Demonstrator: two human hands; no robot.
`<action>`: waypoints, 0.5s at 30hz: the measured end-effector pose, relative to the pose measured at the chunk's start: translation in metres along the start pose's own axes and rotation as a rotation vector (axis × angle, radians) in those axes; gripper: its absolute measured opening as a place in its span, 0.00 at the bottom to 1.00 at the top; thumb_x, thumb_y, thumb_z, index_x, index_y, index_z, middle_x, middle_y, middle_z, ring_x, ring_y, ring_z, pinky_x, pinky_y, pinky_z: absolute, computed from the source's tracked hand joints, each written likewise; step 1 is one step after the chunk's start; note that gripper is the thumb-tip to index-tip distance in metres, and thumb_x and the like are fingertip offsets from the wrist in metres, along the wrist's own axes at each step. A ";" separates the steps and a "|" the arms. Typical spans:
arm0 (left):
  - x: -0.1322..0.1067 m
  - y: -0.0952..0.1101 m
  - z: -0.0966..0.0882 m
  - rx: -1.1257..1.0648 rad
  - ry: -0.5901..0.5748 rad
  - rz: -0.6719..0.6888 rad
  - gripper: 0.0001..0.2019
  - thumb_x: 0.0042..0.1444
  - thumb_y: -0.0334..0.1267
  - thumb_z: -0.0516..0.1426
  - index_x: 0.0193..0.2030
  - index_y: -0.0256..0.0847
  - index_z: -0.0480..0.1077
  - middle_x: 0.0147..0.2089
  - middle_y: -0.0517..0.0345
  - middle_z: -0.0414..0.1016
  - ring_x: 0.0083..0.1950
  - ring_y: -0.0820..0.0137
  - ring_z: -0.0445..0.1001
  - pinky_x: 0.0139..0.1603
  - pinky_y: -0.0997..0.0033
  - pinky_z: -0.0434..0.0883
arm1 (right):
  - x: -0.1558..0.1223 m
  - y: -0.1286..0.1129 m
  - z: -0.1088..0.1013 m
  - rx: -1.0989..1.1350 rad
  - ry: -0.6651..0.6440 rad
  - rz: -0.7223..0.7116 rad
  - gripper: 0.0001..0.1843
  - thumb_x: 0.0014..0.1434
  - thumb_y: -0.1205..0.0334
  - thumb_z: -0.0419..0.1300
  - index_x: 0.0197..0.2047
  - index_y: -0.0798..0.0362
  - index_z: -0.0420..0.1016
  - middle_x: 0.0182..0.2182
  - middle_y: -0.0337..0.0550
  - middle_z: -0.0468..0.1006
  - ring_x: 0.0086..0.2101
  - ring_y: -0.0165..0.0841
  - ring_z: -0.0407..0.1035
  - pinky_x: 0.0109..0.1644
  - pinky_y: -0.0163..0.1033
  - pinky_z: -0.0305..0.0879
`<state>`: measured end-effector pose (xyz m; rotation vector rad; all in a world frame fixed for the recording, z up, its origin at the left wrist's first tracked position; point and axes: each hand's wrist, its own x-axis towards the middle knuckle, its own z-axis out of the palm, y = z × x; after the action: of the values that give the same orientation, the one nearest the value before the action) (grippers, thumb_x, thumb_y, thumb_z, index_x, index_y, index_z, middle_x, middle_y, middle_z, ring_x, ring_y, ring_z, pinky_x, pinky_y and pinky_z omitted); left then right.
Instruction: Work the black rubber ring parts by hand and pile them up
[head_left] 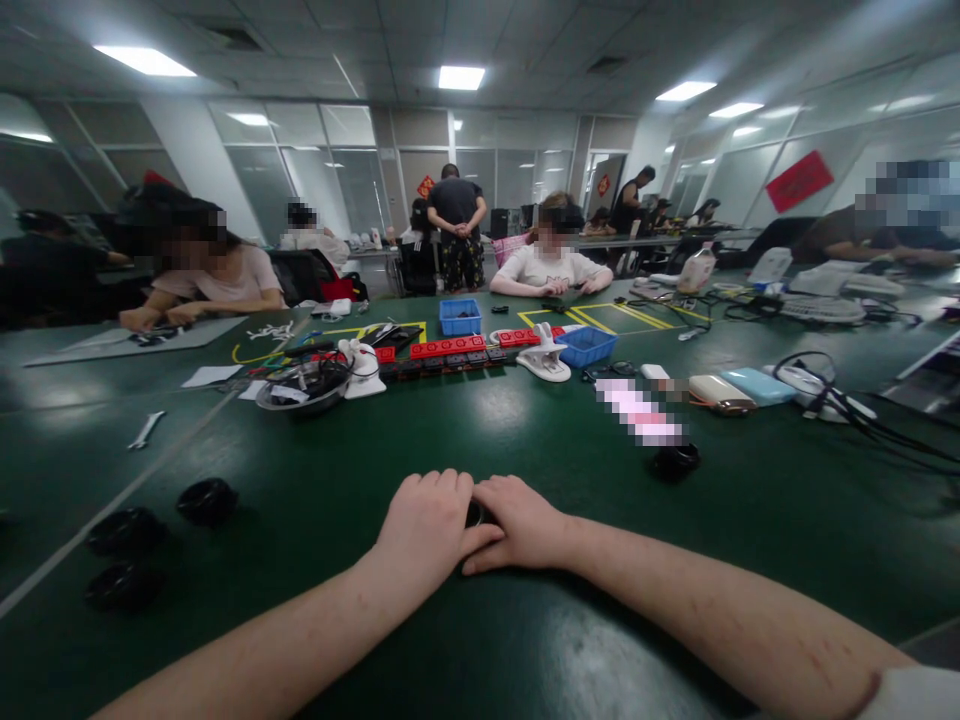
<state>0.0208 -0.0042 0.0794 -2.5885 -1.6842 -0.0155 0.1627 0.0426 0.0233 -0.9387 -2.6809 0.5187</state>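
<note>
My left hand [427,525] and my right hand [521,520] rest side by side on the green table [525,640], knuckles up and fingers curled down. Between them a small black object [474,514] shows only as a dark sliver; both hands close over it. Three black round parts [206,500] [124,530] [120,587] lie on the table to the left. Another black round part [676,460] sits to the right, beyond my right hand.
A steel bowl of cables [304,385], red power strips [450,348], two blue bins [460,316] [586,345], a white clamp [546,362], a wrench [146,428], power banks [742,388] and loose cables [847,405] lie further back. Several people sit or stand around the tables.
</note>
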 end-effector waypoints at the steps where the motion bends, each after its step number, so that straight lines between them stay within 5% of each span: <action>1: 0.000 -0.005 -0.002 -0.015 0.001 0.038 0.20 0.54 0.51 0.55 0.38 0.32 0.69 0.37 0.47 0.72 0.39 0.56 0.71 0.40 0.55 0.68 | 0.001 0.003 -0.003 0.025 -0.021 -0.030 0.30 0.40 0.43 0.66 0.40 0.57 0.69 0.34 0.44 0.73 0.34 0.37 0.66 0.38 0.39 0.59; 4: 0.001 -0.023 -0.011 -0.131 -0.010 0.250 0.19 0.51 0.49 0.59 0.46 0.40 0.68 0.45 0.54 0.71 0.46 0.62 0.68 0.48 0.62 0.65 | 0.003 0.013 -0.009 0.100 -0.081 -0.098 0.28 0.43 0.48 0.67 0.44 0.54 0.69 0.35 0.41 0.74 0.34 0.33 0.67 0.38 0.36 0.60; 8: 0.001 -0.043 -0.017 -0.344 -0.072 0.457 0.17 0.54 0.35 0.57 0.51 0.48 0.66 0.51 0.58 0.68 0.52 0.65 0.66 0.54 0.64 0.61 | 0.006 0.020 -0.014 0.181 -0.133 -0.144 0.20 0.47 0.54 0.66 0.42 0.54 0.72 0.34 0.37 0.73 0.34 0.30 0.68 0.37 0.33 0.60; 15: 0.004 -0.042 -0.014 -0.417 -0.207 0.339 0.18 0.55 0.32 0.56 0.52 0.50 0.66 0.45 0.59 0.67 0.46 0.68 0.68 0.47 0.70 0.65 | 0.007 0.019 -0.012 0.217 -0.121 -0.091 0.20 0.45 0.54 0.67 0.39 0.55 0.72 0.31 0.36 0.73 0.31 0.29 0.66 0.34 0.32 0.59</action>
<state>-0.0154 0.0154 0.0953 -3.2617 -1.3914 -0.0968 0.1722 0.0638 0.0275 -0.7435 -2.6873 0.8501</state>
